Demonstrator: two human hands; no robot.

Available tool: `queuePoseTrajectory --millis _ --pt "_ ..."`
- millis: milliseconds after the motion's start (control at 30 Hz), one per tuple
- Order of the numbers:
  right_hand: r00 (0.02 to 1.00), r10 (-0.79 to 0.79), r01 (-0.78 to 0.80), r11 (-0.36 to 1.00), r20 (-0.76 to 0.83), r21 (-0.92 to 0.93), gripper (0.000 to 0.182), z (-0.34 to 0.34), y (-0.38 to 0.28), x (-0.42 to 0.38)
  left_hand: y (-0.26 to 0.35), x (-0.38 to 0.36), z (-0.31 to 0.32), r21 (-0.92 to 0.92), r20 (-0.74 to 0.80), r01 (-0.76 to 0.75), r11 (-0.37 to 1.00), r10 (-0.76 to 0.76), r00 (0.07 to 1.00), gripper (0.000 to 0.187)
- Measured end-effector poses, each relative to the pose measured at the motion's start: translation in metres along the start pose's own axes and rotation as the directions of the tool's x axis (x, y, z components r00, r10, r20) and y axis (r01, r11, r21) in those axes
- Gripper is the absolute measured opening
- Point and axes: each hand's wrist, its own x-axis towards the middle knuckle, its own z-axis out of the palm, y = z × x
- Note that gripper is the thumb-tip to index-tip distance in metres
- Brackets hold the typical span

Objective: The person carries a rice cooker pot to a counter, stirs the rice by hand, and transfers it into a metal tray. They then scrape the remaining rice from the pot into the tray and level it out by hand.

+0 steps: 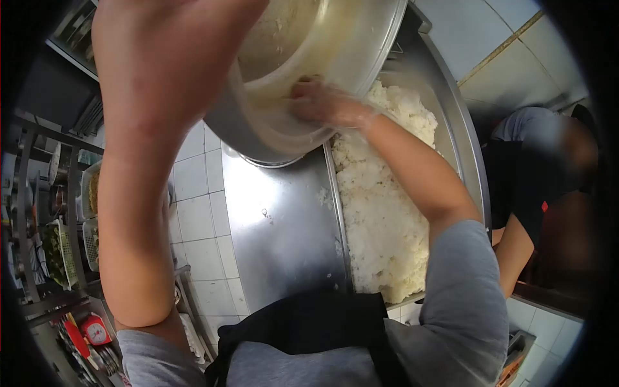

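Note:
A large metal pot (309,138) is tilted above the steel counter, its mouth turned toward the rice. My left hand (184,55) is at the pot's upper left side and holds it; the fingertips are hidden past the top of the view. Inside the pot is my right hand (322,103), in a clear plastic glove, near the inner wall. Motion smears its fingers, so I cannot see whether they grip anything. Bits of residue cling to the pot's inside. Below my right forearm, cooked white rice (380,213) fills a long metal container (454,138).
The steel counter (284,226) lies left of the rice. A metal rack (29,213) with baskets and a red scale (97,332) stand at the far left. At right is another person (529,161) in a dark apron, close to the container's edge.

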Motion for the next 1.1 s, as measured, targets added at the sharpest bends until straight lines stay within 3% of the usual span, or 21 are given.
queuePoseTrajectory --millis 33,67,100,167,267,300,367,467,533,567,600,700,733,767,833,900,933,1000,1033,1067,1100 --pt "0.973 -0.220 0.198 0.950 -0.071 -0.241 0.025 0.015 0.022 -0.015 -0.002 0.002 -0.003 -0.022 0.033 0.075 0.997 -0.074 0.997 0.030" --pt "1.000 0.027 -0.027 0.985 -0.006 -0.168 0.025 -0.002 0.021 -0.030 -0.003 0.000 -0.003 -0.026 0.015 0.083 0.996 -0.083 0.996 0.029" --pt "0.960 0.270 -0.260 0.959 0.077 -0.117 0.025 -0.029 0.014 -0.046 -0.003 -0.002 -0.002 -0.031 -0.004 0.092 0.995 -0.092 0.996 0.029" --pt "0.734 0.545 -0.506 0.837 0.405 -0.210 0.029 -0.070 0.005 -0.076 0.003 -0.009 0.005 0.048 -0.099 0.019 0.999 -0.014 0.995 0.028" --pt "0.821 0.565 -0.563 0.825 0.087 -0.045 0.034 -0.091 -0.005 -0.113 0.016 -0.008 -0.005 0.227 -0.090 0.083 0.970 -0.064 0.994 0.030" --pt "0.732 0.681 -0.681 0.730 0.031 0.058 0.037 -0.092 -0.003 -0.116 0.015 -0.007 -0.011 0.243 -0.077 0.126 0.962 -0.110 0.991 0.032" --pt "0.485 0.874 -0.831 0.473 -0.035 0.294 0.045 -0.077 0.006 -0.123 -0.012 -0.017 -0.035 0.094 -0.029 0.238 0.967 -0.237 0.971 0.045" --pt "0.406 0.897 -0.623 0.412 -0.175 0.665 0.062 -0.016 0.042 -0.115 0.009 -0.024 -0.056 -0.083 -0.107 0.166 0.983 -0.175 0.979 0.045" --pt "0.400 0.909 -0.525 0.332 -0.117 0.784 0.077 -0.028 0.017 -0.094 0.021 -0.022 -0.089 0.029 -0.177 0.170 0.985 -0.162 0.971 0.044" --pt "0.425 0.898 -0.485 0.333 -0.115 0.809 0.080 -0.042 0.003 -0.082 0.034 -0.016 -0.105 0.073 -0.238 0.294 0.953 -0.269 0.933 0.046" --pt "0.459 0.882 -0.441 0.334 -0.111 0.833 0.082 -0.058 -0.010 -0.076 0.024 -0.016 -0.134 -0.087 -0.223 0.299 0.950 -0.311 0.924 0.043" --pt "0.481 0.843 -0.151 0.350 -0.241 0.924 0.079 -0.073 -0.019 -0.071 0.065 0.013 -0.180 0.332 -0.313 0.335 0.882 -0.232 0.921 0.059" --pt "0.503 0.836 -0.105 0.311 -0.219 0.945 0.073 -0.078 -0.029 -0.082 0.093 0.011 -0.186 0.319 -0.373 0.478 0.818 -0.356 0.857 0.056" --pt "0.533 0.824 -0.065 0.267 -0.193 0.962 0.067 -0.088 -0.039 -0.093 0.106 0.007 -0.195 0.281 -0.378 0.454 0.846 -0.337 0.862 0.051" --pt "0.648 0.732 -0.353 0.532 -0.208 0.770 0.044 -0.084 -0.064 -0.105 0.121 0.003 -0.223 0.367 -0.388 0.542 0.757 -0.405 0.828 0.050" --pt "0.817 0.554 -0.472 0.803 -0.161 0.364 0.031 -0.071 -0.076 -0.104 0.129 0.001 -0.259 0.436 -0.419 0.611 0.661 -0.452 0.788 0.050" --pt "0.853 0.512 -0.446 0.818 -0.104 0.364 0.014 -0.064 -0.103 -0.092 0.133 -0.004 -0.280 0.464 -0.441 0.633 0.620 -0.458 0.772 0.050" --pt "0.954 0.273 -0.254 0.956 -0.123 0.147 0.018 -0.027 -0.141 -0.073 0.126 -0.028 -0.338 0.463 -0.450 0.709 0.531 -0.549 0.705 0.045" --pt "0.928 0.368 -0.371 0.915 0.053 0.158 0.022 -0.008 -0.159 -0.069 0.117 -0.048 -0.373 0.455 -0.448 0.742 0.492 -0.594 0.668 0.042" --pt "0.912 0.321 -0.314 0.947 0.255 -0.068 0.027 0.017 -0.163 -0.061 0.107 -0.070 -0.401 0.441 -0.440 0.774 0.454 -0.642 0.628 0.040" --pt "0.757 0.470 -0.499 0.865 0.454 -0.062 0.030 0.033 -0.168 -0.052 0.097 -0.090 -0.417 0.424 -0.428 0.803 0.419 -0.689 0.585 0.037"
